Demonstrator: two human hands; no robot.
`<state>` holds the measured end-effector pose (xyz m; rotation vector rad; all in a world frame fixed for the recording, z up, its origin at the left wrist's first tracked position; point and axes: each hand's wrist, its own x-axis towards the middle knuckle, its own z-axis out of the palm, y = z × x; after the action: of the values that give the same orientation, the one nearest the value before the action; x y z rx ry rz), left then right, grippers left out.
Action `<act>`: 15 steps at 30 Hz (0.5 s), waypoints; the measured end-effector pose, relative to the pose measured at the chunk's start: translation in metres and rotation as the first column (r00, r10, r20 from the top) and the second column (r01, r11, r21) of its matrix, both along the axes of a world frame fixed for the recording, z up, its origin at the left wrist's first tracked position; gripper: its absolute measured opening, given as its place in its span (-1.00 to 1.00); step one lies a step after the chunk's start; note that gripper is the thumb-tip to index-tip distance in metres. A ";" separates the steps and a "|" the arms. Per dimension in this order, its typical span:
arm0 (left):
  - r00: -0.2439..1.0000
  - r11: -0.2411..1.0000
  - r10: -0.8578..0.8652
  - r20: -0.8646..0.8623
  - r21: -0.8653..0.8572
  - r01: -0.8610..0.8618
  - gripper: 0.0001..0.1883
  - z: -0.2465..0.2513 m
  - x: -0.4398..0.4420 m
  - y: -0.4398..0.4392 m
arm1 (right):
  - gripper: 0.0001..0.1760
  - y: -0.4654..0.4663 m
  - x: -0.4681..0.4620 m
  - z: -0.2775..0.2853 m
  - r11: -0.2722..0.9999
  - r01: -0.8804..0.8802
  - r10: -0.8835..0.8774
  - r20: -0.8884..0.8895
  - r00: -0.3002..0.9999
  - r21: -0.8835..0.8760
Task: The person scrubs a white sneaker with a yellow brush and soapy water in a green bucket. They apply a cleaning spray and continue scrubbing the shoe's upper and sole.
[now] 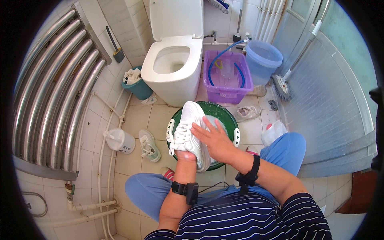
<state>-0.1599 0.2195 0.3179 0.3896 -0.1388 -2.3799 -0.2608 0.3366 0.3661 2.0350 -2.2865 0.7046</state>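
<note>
A white lace-up sneaker (187,129) is held over a green plastic basin (229,120) with white handles, toe pointing away from me. My left hand (186,155) is inside the shoe's opening, so its fingers are hidden. With fingers spread, my right hand (214,138) lies against or just beside the shoe's right side; whether it touches is hard to tell. Sudsy water (220,122) shows in the basin beneath. On the floor left of the basin rests a light sneaker (149,146), and another light shoe (247,113) lies to its right.
Ahead stand a toilet (171,78), a purple plastic tub (226,93) with a blue hose, and a translucent blue bucket (264,60). A white lidded bucket (120,141) is at left near a radiator (57,105). A floor brush (281,87) leans at right beside a white container (273,134).
</note>
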 end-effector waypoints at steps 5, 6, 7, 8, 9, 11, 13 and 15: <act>1.000 1.000 -0.004 0.029 -0.023 0.004 -0.38 -0.001 -0.001 0.000 | -0.20 -0.001 -0.004 0.002 0.997 -0.041 0.038 0.042 0.998 0.064; 0.998 1.000 0.011 0.063 0.009 -0.012 -0.38 -0.001 -0.001 0.000 | -0.20 -0.001 -0.005 0.002 0.998 -0.021 0.021 0.002 1.000 0.059; 0.999 1.000 0.011 0.049 0.005 -0.012 -0.38 -0.002 -0.001 0.000 | -0.20 -0.001 -0.004 0.002 0.997 -0.028 0.030 -0.019 0.999 0.066; 0.999 1.000 0.012 0.045 0.014 -0.012 -0.37 -0.002 -0.001 -0.001 | -0.20 -0.001 -0.004 0.002 0.990 -0.019 0.025 -0.041 0.999 0.136; 1.000 1.000 -0.003 -0.014 0.010 0.003 -0.37 -0.002 -0.001 -0.001 | -0.20 -0.002 -0.003 0.001 0.999 -0.006 0.007 -0.039 0.999 0.040; 0.912 0.986 -0.152 -0.381 -0.117 0.115 -0.37 -0.002 -0.001 -0.001 | -0.20 -0.001 -0.001 0.000 0.993 0.077 -0.083 -0.067 0.994 -0.094; 0.920 0.986 -0.154 -0.361 -0.122 0.117 -0.37 -0.002 -0.001 -0.001 | -0.21 0.000 0.000 -0.001 0.999 -0.010 0.008 0.043 0.999 0.034; 0.994 1.000 0.006 0.105 -0.002 -0.006 -0.37 -0.002 -0.001 0.000 | -0.22 0.002 0.001 -0.002 0.997 -0.052 0.046 0.106 0.993 0.051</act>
<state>-0.1605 0.2191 0.3163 0.5139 -0.1879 -2.3538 -0.2595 0.3388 0.3637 2.1341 -2.3425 0.7790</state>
